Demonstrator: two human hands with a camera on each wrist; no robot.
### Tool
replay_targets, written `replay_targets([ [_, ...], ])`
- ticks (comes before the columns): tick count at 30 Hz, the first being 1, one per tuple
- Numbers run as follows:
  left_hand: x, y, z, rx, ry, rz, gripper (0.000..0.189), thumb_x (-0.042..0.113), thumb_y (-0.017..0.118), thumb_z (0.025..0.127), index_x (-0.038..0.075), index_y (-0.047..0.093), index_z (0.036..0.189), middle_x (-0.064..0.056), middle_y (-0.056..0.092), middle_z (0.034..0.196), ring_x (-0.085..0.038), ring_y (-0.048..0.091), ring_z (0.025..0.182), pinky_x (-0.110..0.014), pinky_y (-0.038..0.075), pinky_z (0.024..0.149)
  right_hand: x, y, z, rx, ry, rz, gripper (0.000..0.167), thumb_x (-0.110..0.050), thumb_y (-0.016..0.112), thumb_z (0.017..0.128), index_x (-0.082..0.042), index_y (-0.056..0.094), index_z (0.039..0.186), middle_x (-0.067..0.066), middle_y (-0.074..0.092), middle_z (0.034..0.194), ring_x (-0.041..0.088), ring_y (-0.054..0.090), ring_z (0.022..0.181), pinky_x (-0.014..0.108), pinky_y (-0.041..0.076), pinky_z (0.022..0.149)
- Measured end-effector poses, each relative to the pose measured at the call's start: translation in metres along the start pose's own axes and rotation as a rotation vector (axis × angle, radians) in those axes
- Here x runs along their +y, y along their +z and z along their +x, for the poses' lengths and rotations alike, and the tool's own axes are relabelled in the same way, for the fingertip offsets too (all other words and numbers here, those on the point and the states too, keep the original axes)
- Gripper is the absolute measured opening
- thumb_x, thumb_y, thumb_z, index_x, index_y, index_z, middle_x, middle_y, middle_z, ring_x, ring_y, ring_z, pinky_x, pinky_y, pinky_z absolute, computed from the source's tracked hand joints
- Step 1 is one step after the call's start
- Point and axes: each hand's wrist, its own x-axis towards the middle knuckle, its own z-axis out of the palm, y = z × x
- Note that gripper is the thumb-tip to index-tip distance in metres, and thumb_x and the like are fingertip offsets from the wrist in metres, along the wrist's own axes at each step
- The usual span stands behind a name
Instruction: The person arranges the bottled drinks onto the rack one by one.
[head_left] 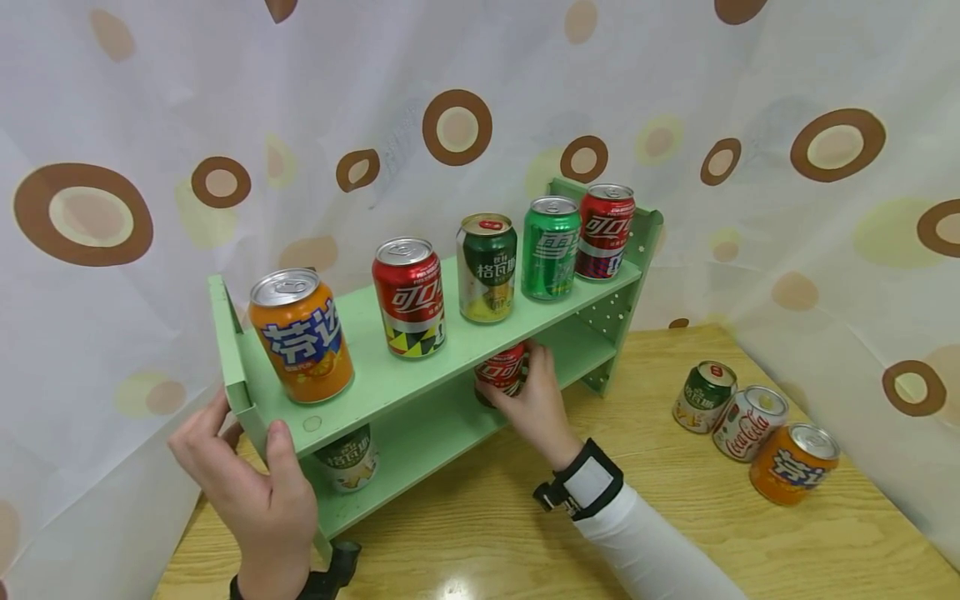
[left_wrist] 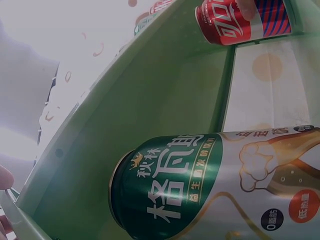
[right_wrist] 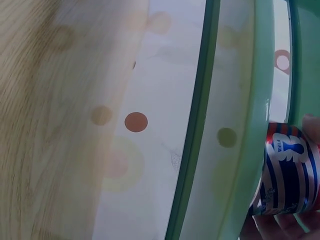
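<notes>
Holding a red can in the right hand, about midway along the lower board of a green shelf, with thumb and fingers curled round its sides; grip closed to the can's width. Grasped from the front, probably because of the top board close overhead, leaving little room to reach in from above. Hard to tell whether bearing on the lower board or just off it. Also pinching the shelf's left end panel between thumb and fingers of the left hand, grip closed to the panel's thickness, apparently to steady the frame. Near that end, upright on the lower board: a green-and-white can. Lined up along the top, wider apart at left than at right: an orange soda can, a yellow-patterned red can, a green-and-gold can, a bright green can and a purple-based red can, mostly turned label-forward, perhaps for easy reading. Clustered on the worktop to the right, seemingly within easy reach: three more cans.
</notes>
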Motion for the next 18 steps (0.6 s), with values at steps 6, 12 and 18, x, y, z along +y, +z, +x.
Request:
replay_targets([
  [6, 0.0004, -0.0004, 0.0000, -0.003, -0.001, 0.010, 0.055, 0.003, 0.050, 0.084, -0.011, 0.047, 0.137, 0.010, 0.040, 0.129, -0.014, 0.038, 0.125, -0.021, 0.040, 0.097, 0.0023, -0.0043, 0.0006, -0.045, -0.007, 0.048, 0.081, -0.017, 0.085, 0.083, 0.002, 0.040, 0.147, 0.023, 0.050, 0.132, 0.040, 0.058, 0.122, 0.051, 0.056, 0.100],
  [12, 0.0008, 0.0003, -0.0002, 0.001, 0.000, 0.011, 0.055, 0.003, 0.050, 0.084, -0.011, 0.047, 0.137, 0.010, 0.040, 0.129, -0.014, 0.038, 0.126, -0.021, 0.041, 0.096, 0.0042, -0.0073, 0.0014, -0.072, -0.011, 0.076, 0.077, -0.016, 0.085, 0.083, 0.000, 0.045, 0.146, 0.021, 0.056, 0.133, 0.038, 0.061, 0.121, 0.050, 0.056, 0.100],
  [18, 0.0009, 0.0006, -0.0004, 0.003, -0.004, 0.012, 0.054, 0.003, 0.049, 0.084, -0.011, 0.047, 0.136, 0.010, 0.040, 0.129, -0.014, 0.038, 0.126, -0.021, 0.040, 0.096, 0.0058, -0.0064, 0.0008, -0.075, -0.023, 0.083, 0.075, -0.017, 0.084, 0.084, -0.001, 0.046, 0.147, 0.020, 0.059, 0.133, 0.036, 0.062, 0.120, 0.050, 0.055, 0.100],
])
